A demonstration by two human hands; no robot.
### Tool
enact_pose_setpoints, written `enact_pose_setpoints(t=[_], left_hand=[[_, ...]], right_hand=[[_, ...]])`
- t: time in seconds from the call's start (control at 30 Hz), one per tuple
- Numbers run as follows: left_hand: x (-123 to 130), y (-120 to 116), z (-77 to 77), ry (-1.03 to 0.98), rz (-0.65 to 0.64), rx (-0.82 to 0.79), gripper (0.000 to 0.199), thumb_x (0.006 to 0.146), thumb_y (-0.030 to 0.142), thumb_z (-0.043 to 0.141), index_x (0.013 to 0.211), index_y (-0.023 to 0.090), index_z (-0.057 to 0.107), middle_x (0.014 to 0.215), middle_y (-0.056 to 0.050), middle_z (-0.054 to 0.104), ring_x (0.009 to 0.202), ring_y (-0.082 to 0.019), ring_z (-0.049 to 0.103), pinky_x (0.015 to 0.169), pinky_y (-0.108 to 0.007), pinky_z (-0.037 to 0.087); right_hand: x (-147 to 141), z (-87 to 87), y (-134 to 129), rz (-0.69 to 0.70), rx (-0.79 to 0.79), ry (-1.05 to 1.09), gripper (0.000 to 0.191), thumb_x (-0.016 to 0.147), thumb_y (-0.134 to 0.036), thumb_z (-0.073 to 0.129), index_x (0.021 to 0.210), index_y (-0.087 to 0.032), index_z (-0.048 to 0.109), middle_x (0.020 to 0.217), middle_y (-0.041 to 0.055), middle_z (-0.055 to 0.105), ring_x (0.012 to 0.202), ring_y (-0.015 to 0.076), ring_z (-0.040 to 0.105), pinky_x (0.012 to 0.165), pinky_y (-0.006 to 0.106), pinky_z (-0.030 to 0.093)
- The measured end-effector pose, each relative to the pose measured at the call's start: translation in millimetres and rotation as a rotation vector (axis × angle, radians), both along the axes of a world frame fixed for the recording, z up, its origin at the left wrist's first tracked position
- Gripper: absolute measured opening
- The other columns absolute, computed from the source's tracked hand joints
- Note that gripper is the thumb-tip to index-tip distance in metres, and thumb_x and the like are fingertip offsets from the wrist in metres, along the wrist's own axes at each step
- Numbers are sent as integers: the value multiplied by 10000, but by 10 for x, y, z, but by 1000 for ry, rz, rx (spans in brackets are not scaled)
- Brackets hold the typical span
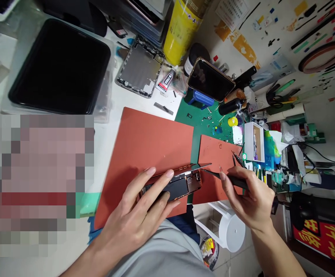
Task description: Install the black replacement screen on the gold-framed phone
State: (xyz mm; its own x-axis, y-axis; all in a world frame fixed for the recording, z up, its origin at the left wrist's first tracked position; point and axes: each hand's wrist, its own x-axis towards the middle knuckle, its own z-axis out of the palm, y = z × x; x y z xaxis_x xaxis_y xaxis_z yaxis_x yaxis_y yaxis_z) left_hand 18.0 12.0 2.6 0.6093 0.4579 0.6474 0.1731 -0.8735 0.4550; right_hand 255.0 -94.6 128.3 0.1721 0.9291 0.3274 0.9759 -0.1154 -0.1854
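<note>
An opened smartphone (177, 189) lies tilted over a reddish-brown mat (153, 134), its battery and inner parts exposed. My left hand (141, 211) grips it, with fingers spread across the phone and its raised screen panel (181, 169). The panel leans at an angle along the phone's far side. In my right hand (251, 200) is a pair of black tweezers (236, 181), pinched between thumb and fingers. Their tips point left, close to the phone's right end; whether they touch the panel I cannot tell.
A second reddish mat (213, 192) bears small parts. Behind lie a phone frame (140, 67), a glue tube (166, 79) and a phone on a blue stand (210, 79). A large black-screened device (60, 65) sits at the upper left. A white box (249, 142) stands right.
</note>
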Motion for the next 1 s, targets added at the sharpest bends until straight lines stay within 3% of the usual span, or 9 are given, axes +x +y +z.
enact_pose_setpoints(t=[0.23,0.47,1.0], left_hand=[[0,8,17,-2,15,-25,230,861,109,904,1058,121,786,1738,-145,484,1596,-394,479,1337,-515,436],[-11,6,17,8,4,-15,197,878,118,898,1041,104,788,1771,-137,423,1609,-376,469,1377,-491,374],[-2,7,27,4,2,-39,187,877,129,901,1026,101,792,1778,-115,416,1623,-371,446,1390,-455,349]], right_hand=[[-19,-51,101,26,-1,23,163,1009,-102,729,1080,-213,633,863,10,774,671,128,718,634,258,589],[-31,-41,133,42,-8,16,141,1027,-110,704,1071,-221,629,797,-7,754,630,128,691,596,271,562],[-42,23,153,93,-93,67,204,1034,-101,664,1188,-217,593,925,39,770,728,159,688,649,310,576]])
